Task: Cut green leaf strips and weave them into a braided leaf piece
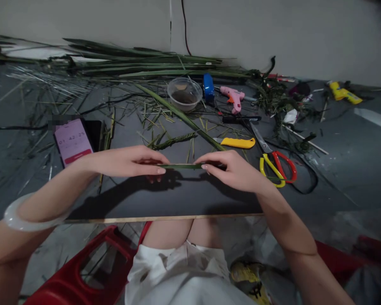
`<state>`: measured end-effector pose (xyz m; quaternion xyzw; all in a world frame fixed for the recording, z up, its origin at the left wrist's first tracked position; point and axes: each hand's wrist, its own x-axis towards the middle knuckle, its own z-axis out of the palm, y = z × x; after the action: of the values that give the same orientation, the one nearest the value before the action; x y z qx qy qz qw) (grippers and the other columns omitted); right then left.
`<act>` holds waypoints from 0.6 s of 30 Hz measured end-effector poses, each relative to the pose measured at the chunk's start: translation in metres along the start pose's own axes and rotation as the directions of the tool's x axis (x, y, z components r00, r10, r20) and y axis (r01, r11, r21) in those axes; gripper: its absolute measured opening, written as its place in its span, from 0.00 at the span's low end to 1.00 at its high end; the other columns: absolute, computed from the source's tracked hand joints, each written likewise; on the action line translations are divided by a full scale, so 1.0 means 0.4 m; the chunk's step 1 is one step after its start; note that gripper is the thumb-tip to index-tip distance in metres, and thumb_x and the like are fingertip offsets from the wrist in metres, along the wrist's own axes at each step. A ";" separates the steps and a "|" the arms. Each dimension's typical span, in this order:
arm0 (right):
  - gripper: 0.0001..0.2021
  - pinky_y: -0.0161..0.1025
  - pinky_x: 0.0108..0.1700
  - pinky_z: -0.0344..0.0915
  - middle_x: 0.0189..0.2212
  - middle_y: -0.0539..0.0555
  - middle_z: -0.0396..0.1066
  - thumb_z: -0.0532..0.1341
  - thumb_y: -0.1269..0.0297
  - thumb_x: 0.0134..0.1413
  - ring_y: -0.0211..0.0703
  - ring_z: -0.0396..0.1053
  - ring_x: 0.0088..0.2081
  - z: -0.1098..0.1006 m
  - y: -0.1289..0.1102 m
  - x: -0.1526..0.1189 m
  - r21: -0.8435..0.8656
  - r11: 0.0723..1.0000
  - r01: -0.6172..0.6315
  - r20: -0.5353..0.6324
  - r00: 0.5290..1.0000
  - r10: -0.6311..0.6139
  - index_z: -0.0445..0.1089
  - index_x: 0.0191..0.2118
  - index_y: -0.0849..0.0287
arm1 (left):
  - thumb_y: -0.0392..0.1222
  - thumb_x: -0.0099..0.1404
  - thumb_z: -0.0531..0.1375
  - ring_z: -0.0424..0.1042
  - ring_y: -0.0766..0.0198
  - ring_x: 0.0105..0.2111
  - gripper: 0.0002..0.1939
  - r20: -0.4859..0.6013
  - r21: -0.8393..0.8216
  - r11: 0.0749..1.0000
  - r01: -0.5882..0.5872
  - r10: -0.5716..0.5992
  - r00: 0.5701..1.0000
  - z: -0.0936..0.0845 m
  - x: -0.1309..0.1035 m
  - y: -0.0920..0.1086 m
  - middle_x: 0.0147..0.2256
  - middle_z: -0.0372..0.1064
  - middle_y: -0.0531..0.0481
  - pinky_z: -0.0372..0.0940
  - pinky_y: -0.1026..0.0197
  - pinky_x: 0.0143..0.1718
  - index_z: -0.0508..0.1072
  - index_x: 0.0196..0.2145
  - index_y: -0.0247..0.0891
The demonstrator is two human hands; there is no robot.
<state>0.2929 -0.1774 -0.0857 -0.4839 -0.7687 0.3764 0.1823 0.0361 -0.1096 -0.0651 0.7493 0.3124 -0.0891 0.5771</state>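
"What can you read near your hands?"

"Beyond my left grip [139, 163], on its outer side, a phone [74, 142] shows the digits 01, 42 and 25 on a pink screen; a red button sits below them, its lettering too small for me to read; I can make out no brand on anything."

"And containers?"

"One clear plastic tub [184, 94], round and open, ahead of the gap between my hands; something brownish lies in the bottom, and I cannot tell what; just to the right of it a blue roll [208, 87] stands on edge, then a pink glue gun [234, 99]."

"How are your hands set?"

"Both are closed, fingers against thumbs; my left grip is clamped on one end of a green leaf strip [182, 166], my right grip [233, 169] on the other; the strip runs level between them, above the dark surface [190, 195]."

"What else is around?"

"A yellow-handled knife [238, 142] lies just beyond my right grip; scissors [284, 166] with one yellow and one red handle lie to the right of it; a braided leaf piece [178, 141] rests beyond the strip, among scattered clippings [158, 113]; farther out, a bundle of long leaves [152, 63] stretches along the wall [257, 34]."
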 end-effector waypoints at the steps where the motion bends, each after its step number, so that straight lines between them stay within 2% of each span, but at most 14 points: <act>1: 0.12 0.33 0.38 0.63 0.36 0.53 0.75 0.54 0.69 0.56 0.38 0.70 0.35 0.001 0.014 0.003 0.015 0.999 -0.036 -0.006 0.999 0.037 0.72 0.42 0.59 | 0.51 0.61 0.54 0.71 0.64 0.30 0.18 -0.029 0.012 0.999 0.034 -0.034 0.999 -0.002 -0.002 -0.016 0.32 0.73 0.49 0.66 0.67 0.31 0.73 0.42 0.39; 5: 0.12 0.31 0.30 0.59 0.24 0.51 0.71 0.54 0.64 0.56 0.35 0.65 0.25 -0.001 0.043 -0.005 0.057 0.990 -0.131 -0.002 0.991 0.132 0.72 0.39 0.61 | 0.51 0.58 0.55 0.69 0.66 0.25 0.17 -0.165 0.048 0.992 0.119 -0.109 0.980 -0.022 -0.001 -0.057 0.27 0.72 0.51 0.64 0.68 0.27 0.75 0.37 0.38; 8: 0.11 0.31 0.28 0.58 0.22 0.50 0.68 0.54 0.63 0.56 0.34 0.63 0.24 -0.009 0.047 -0.017 0.066 0.985 -0.161 -0.016 0.987 0.162 0.72 0.38 0.62 | 0.51 0.57 0.54 0.69 0.65 0.25 0.17 -0.241 0.137 0.982 0.128 -0.092 0.966 -0.014 -0.011 -0.042 0.27 0.72 0.51 0.62 0.67 0.26 0.75 0.37 0.39; 10: 0.11 0.31 0.28 0.58 0.23 0.50 0.69 0.55 0.62 0.56 0.35 0.64 0.25 -0.020 0.046 -0.027 0.068 0.984 -0.163 -0.042 0.985 0.166 0.72 0.37 0.61 | 0.51 0.58 0.53 0.70 0.62 0.26 0.16 -0.307 0.284 0.951 0.121 -0.029 0.951 0.011 -0.028 -0.014 0.28 0.72 0.51 0.61 0.65 0.28 0.75 0.38 0.41; 12: 0.11 0.31 0.28 0.58 0.24 0.51 0.69 0.55 0.60 0.55 0.35 0.65 0.26 -0.034 0.044 -0.040 0.079 0.984 -0.163 -0.071 0.983 0.168 0.72 0.37 0.61 | 0.49 0.59 0.51 0.71 0.59 0.29 0.16 -0.380 0.457 0.877 0.144 0.046 0.924 0.045 -0.054 0.020 0.33 0.73 0.50 0.61 0.62 0.31 0.74 0.40 0.44; 15: 0.12 0.31 0.28 0.59 0.25 0.51 0.70 0.56 0.59 0.55 0.36 0.65 0.26 -0.053 0.049 -0.056 0.097 0.978 -0.183 -0.106 0.975 0.193 0.72 0.37 0.60 | 0.53 0.59 0.51 0.70 0.53 0.27 0.18 -0.486 0.630 0.686 0.364 -0.017 0.874 0.080 -0.086 0.056 0.34 0.73 0.47 0.59 0.57 0.27 0.73 0.41 0.46; 17: 0.12 0.32 0.28 0.59 0.26 0.51 0.70 0.56 0.58 0.55 0.36 0.66 0.26 -0.056 0.065 -0.058 0.089 0.975 -0.202 -0.114 0.971 0.211 0.72 0.37 0.60 | 0.56 0.57 0.53 0.71 0.48 0.30 0.19 -0.516 0.672 0.605 0.428 -0.033 0.856 0.076 -0.090 0.052 0.36 0.72 0.45 0.60 0.54 0.30 0.73 0.42 0.45; 18: 0.13 0.32 0.28 0.59 0.25 0.52 0.70 0.56 0.58 0.55 0.37 0.65 0.26 -0.053 0.077 -0.057 0.075 0.975 -0.210 -0.104 0.971 0.217 0.72 0.37 0.60 | 0.54 0.56 0.55 0.71 0.46 0.34 0.19 -0.507 0.680 0.602 0.418 -0.026 0.862 0.067 -0.086 0.038 0.37 0.72 0.44 0.61 0.52 0.33 0.73 0.42 0.45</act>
<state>0.3357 -0.1812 -0.0933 -0.5780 -0.6885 0.3903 0.1989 0.0239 -0.1489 -0.0443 0.8750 0.4609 -0.1127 0.0958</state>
